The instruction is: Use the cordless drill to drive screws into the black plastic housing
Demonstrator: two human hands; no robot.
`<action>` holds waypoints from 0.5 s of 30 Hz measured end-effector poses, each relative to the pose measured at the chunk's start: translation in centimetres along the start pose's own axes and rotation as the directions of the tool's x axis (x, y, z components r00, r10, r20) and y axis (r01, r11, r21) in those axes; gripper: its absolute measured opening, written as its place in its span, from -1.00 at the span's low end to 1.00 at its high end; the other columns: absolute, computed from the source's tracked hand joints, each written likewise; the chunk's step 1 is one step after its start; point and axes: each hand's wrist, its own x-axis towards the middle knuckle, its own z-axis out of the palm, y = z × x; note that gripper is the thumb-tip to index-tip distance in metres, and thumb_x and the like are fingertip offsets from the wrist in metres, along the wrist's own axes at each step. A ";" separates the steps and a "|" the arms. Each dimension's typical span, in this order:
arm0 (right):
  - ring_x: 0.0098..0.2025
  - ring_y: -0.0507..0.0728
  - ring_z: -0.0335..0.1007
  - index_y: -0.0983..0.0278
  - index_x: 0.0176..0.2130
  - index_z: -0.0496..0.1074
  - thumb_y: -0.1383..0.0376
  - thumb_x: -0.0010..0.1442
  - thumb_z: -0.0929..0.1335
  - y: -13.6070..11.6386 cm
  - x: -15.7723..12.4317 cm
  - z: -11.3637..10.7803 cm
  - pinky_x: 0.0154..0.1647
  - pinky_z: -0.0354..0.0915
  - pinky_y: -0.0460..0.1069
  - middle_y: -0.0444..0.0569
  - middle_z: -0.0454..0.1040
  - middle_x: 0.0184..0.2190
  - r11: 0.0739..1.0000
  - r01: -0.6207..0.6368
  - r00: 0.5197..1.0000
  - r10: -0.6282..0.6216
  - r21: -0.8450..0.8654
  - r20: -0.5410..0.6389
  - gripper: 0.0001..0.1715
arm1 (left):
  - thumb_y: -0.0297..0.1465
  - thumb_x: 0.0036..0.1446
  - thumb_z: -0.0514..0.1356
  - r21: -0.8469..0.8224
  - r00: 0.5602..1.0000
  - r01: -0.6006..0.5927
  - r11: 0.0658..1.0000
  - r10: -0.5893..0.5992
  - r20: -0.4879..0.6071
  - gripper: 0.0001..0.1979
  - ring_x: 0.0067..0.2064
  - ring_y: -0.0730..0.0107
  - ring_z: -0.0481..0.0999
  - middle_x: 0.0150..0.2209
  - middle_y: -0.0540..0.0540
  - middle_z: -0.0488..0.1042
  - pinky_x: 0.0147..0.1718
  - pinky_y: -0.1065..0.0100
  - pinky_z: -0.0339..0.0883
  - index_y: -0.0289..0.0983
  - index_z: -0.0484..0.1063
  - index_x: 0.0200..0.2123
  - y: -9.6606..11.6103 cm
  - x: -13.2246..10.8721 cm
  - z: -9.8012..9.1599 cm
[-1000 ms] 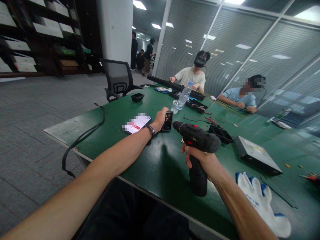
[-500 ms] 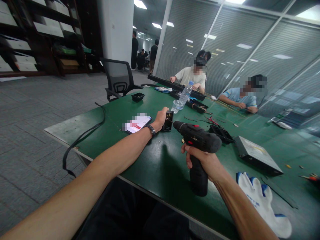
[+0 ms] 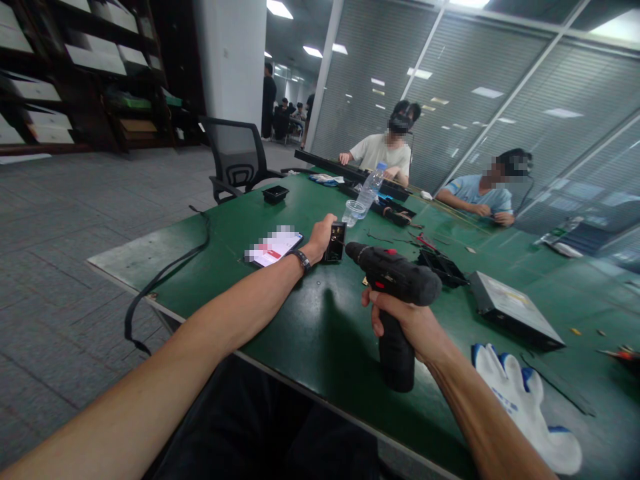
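Note:
My right hand point(image 3: 400, 313) is wrapped round the grip of a black cordless drill point(image 3: 400, 273), its chuck pointing left. Just ahead of the chuck stands a small black box-shaped part point(image 3: 336, 243) on its edge, with metal pieces showing inside. My left hand point(image 3: 321, 239) is closed on the far left side of that part and steadies it on the green table point(image 3: 295, 313). Whether the drill's bit touches the part is too small to tell. A phone point(image 3: 275, 247) with a lit screen lies left of my left wrist.
Beyond my hands stand a clear plastic cup point(image 3: 354, 211) and a water bottle point(image 3: 371, 187). To the right lie black trays point(image 3: 443, 267), a metal-cased box point(image 3: 517, 310) and a white-blue glove point(image 3: 525, 400). A small black tray point(image 3: 276, 193) sits far left. Two people sit across the table.
Both hands, the drill and the black part hold practically the same place. In the background, a standing person has moved partly behind the glass wall's edge.

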 end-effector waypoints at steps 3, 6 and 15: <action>-0.52 0.15 0.34 0.22 -0.25 0.59 0.05 0.33 0.47 0.1 0.1 -0.1 -0.35 0.22 0.08 -0.11 0.54 -0.61 1.000 0.000 1.000 0.000 0.001 0.005 -0.71 | -0.12 0.32 0.28 0.000 1.000 -0.006 1.000 0.006 -0.002 -0.64 -0.51 0.38 0.38 -0.52 0.03 0.39 -0.47 0.36 0.25 -0.19 0.41 -0.45 0.1 -0.1 0.0; -0.53 0.14 0.33 0.22 -0.24 0.59 0.05 0.33 0.47 0.1 0.0 -0.1 -0.35 0.23 0.08 -0.10 0.56 -0.58 1.000 0.002 1.000 -0.002 0.002 -0.001 -0.71 | -0.12 0.34 0.25 0.017 1.000 -0.001 1.000 0.000 0.011 -0.64 -0.50 0.36 0.39 -0.52 0.01 0.40 -0.46 0.35 0.27 -0.19 0.40 -0.45 0.2 -0.2 0.0; -0.52 0.15 0.35 0.21 -0.28 0.60 0.07 0.31 0.47 -0.3 -0.1 0.0 -0.31 0.24 0.09 -0.10 0.55 -0.60 1.000 0.003 1.000 -0.002 0.004 -0.006 -0.73 | -0.12 0.35 0.20 0.048 1.000 -0.015 0.999 0.014 0.026 -0.63 -0.48 0.34 0.39 -0.51 -0.01 0.41 -0.44 0.34 0.27 -0.19 0.40 -0.45 0.2 -0.2 0.0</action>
